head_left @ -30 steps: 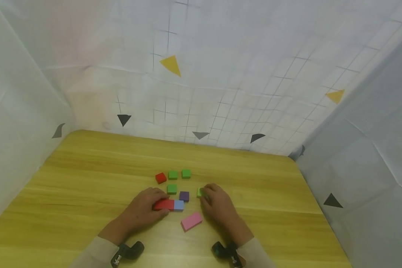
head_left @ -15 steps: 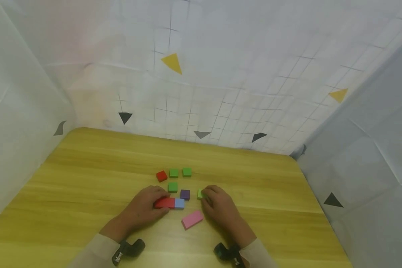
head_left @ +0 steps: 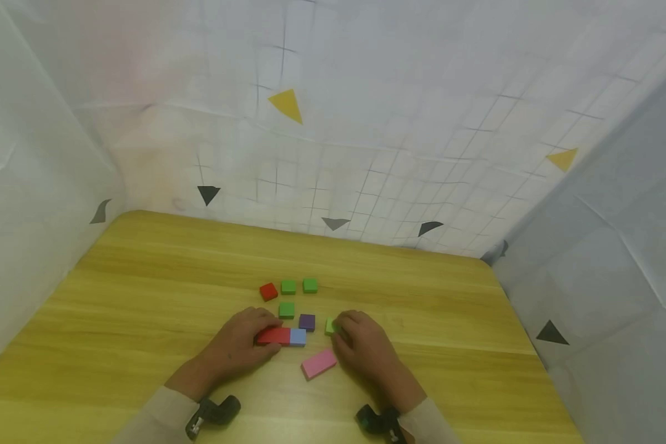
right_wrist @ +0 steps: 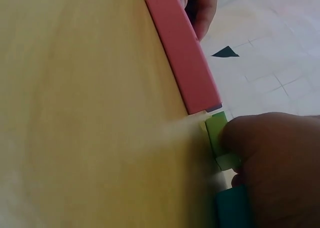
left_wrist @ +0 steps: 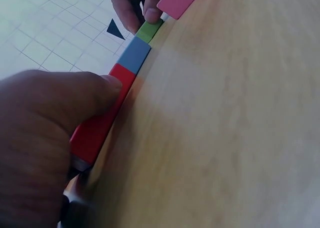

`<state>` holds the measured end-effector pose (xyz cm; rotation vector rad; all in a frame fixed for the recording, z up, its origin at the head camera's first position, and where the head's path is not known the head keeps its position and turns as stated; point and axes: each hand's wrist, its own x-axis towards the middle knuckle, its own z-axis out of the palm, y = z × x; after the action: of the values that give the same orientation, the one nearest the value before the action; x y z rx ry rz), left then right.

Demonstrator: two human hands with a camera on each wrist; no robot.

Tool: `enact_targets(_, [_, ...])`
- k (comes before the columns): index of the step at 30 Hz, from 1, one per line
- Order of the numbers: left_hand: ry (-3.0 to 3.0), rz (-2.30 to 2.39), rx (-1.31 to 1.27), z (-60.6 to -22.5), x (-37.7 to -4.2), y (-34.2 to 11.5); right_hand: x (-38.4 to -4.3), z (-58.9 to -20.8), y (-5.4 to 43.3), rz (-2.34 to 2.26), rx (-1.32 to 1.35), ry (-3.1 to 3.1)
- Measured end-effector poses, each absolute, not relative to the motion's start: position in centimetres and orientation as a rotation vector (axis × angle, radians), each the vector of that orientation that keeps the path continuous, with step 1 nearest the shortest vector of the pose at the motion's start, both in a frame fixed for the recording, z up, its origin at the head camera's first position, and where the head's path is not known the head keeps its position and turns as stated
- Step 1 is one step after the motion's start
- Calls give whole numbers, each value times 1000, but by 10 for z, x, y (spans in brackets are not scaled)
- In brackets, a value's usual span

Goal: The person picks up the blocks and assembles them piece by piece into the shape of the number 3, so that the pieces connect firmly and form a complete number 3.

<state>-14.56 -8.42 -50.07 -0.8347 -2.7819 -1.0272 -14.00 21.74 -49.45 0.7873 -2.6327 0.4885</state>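
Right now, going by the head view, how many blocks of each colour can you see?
Green blocks: 4
Red blocks: 2
Light blue block: 1
Purple block: 1
Pink block: 1
Total: 9

The yellow-brown table (head_left: 422, 296) shows a smooth wood-grain surface with a soft sheen. The long red rectangular block (left_wrist: 102, 130), light-blue block (left_wrist: 134, 54), lime-green block (right_wrist: 216, 133) and pink rectangular block (right_wrist: 182, 52) are opaque, smooth-faced and nearly matt. The white printed backdrop sheet (head_left: 366, 80) appears matt and creased; the beige sleeve (head_left: 158, 416) is matt cloth; the black wrist-worn camera (head_left: 222, 411) looks like plastic.
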Motion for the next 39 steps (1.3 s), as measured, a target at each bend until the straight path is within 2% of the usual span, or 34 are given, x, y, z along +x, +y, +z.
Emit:
enact_targets(8, [-2797, -1029, -826, -504, -147, -85, -135, -495, 218, 451, 943, -2553])
enact_targets(39, [-2823, -1051, -802, -504, -145, -85, -134, -494, 216, 531, 1153, -2501])
